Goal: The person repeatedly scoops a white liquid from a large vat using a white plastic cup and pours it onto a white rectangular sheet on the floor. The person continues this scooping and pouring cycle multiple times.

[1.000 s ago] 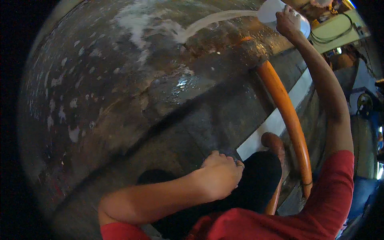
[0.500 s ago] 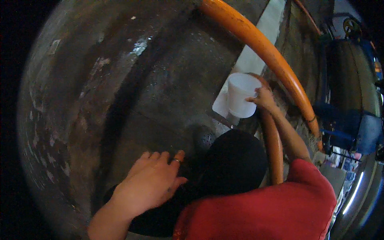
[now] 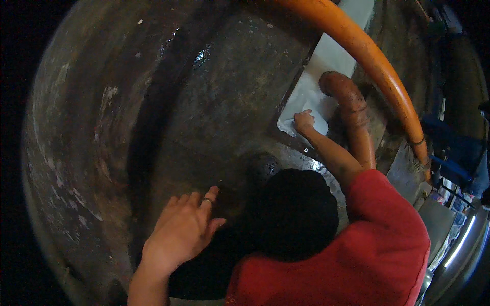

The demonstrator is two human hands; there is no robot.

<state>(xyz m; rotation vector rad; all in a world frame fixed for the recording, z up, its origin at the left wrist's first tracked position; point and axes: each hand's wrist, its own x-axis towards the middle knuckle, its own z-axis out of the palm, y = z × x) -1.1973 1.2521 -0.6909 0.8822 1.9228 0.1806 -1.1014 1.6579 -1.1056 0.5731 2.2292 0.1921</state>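
Observation:
My right hand (image 3: 304, 120) reaches forward and is closed on a white plastic jug (image 3: 319, 122). The jug is tipped low in a narrow channel of pale, cloudy liquid (image 3: 306, 86), and part of it is hidden by the hand and the liquid. Beside the jug, an orange-brown elbow pipe (image 3: 349, 97) has its mouth over the channel. My left hand (image 3: 184, 224) hovers at the lower left with nothing in it, its fingers stretched out and a ring on one of them. Under it and to its right are my dark-clothed legs (image 3: 301, 214).
A thick orange hose (image 3: 377, 56) arches across the channel and down the right side. Wet, dark, stained floor (image 3: 204, 112) spreads to the left. A small dark round object (image 3: 263, 166) sits by my knee. Blue equipment (image 3: 446, 145) stands at the far right.
My right hand has moved forward and left, lowering the jug from above the channel into the liquid and tipping it. My left hand has shifted slightly and stays open.

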